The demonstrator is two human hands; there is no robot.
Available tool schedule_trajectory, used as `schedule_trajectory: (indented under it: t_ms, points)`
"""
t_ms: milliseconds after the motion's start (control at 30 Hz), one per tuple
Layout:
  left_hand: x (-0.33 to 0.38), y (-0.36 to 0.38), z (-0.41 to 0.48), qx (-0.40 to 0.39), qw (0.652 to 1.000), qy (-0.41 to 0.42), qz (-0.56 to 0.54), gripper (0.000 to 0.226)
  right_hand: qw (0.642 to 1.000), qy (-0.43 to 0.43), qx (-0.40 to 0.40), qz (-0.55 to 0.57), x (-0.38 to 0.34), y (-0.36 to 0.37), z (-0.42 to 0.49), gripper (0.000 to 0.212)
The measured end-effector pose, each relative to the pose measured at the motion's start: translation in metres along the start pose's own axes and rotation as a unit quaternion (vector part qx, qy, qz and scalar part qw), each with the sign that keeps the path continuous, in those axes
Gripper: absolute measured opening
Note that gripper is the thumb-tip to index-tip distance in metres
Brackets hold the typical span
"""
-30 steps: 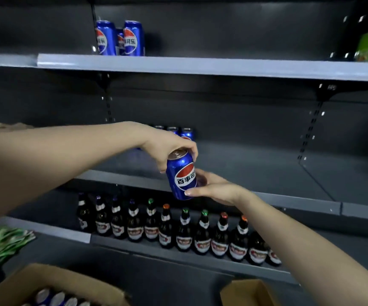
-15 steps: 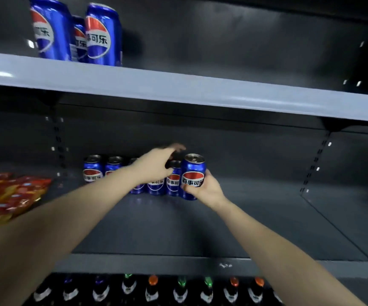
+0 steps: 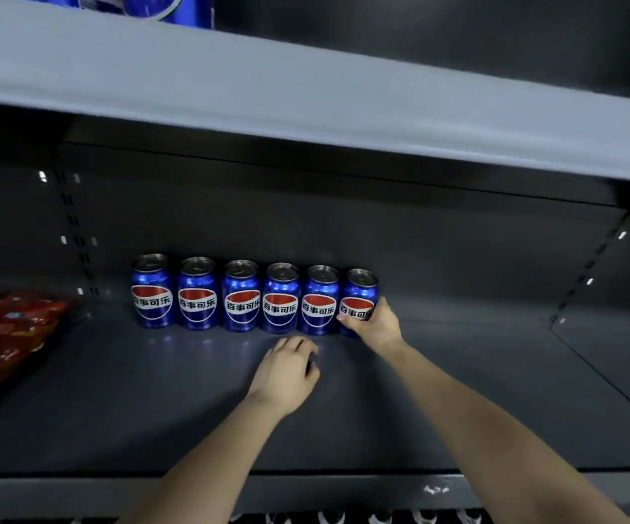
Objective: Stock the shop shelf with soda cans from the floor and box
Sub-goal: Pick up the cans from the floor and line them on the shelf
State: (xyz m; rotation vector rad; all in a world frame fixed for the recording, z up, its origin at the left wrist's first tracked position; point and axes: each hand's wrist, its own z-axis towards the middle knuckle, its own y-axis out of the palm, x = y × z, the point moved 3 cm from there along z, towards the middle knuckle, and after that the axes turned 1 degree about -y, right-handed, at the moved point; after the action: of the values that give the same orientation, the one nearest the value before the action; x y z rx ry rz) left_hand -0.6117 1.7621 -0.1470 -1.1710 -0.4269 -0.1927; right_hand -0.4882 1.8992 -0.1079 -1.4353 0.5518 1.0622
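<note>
**Head view.** Six blue soda cans (image 3: pixel 238 296) stood upright in one row at the back of the grey shelf (image 3: pixel 343 429), sides touching or nearly so, labels facing outward. The end can (image 3: pixel 360 289), at the 3 o'clock end of the row, was held by the right hand (image 3: pixel 377 327), whose fingers curled round its lower body from the 4 o'clock side. The left hand (image 3: pixel 287 372) lay at 7 o'clock from that can, just in front of the row. Its fingers were loosely curled and held nothing; whether it touched the shelf could not be told. Red snack bags (image 3: pixel 7 334) lay at 9 o'clock, well apart from the row, and an upper shelf (image 3: pixel 306 88) ran overhead.

**Judgement.** A full can was probably moderately heavy and rigid while sealed, yet smooth-walled, so it could slip or dent under a hard squeeze. A grip round the body, as shown, seemed soundest, with the base kept flat so that neighbouring cans were not toppled.
</note>
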Motion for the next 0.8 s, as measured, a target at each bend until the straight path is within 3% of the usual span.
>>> schedule_trajectory:
  t_ms: [267, 600, 667, 733, 800]
  points:
    - [0.001, -0.001, -0.001, -0.002, 1.0, -0.01, 0.001, 0.032, 0.999, -0.018, 0.015, -0.036, 0.004, 0.004, -0.007, 0.075]
    - [0.001, -0.004, -0.004, -0.01, 0.999, -0.037, -0.007, 0.032, 0.999, 0.035, -0.001, -0.015, 0.007, 0.006, -0.019, 0.076]
    - [0.002, -0.004, -0.004, -0.009, 0.999, -0.036, -0.009, 0.031, 0.998, 0.046, 0.035, 0.009, 0.001, 0.004, -0.028, 0.083]
    - [0.004, -0.006, -0.006, -0.012, 0.999, -0.048, -0.012, 0.03, 0.993, 0.006, 0.11, 0.043, -0.013, -0.002, -0.045, 0.083]
    - [0.003, -0.005, -0.006, -0.019, 0.998, -0.059, -0.014, 0.028, 0.983, -0.092, 0.147, 0.067, -0.034, -0.005, -0.067, 0.072]
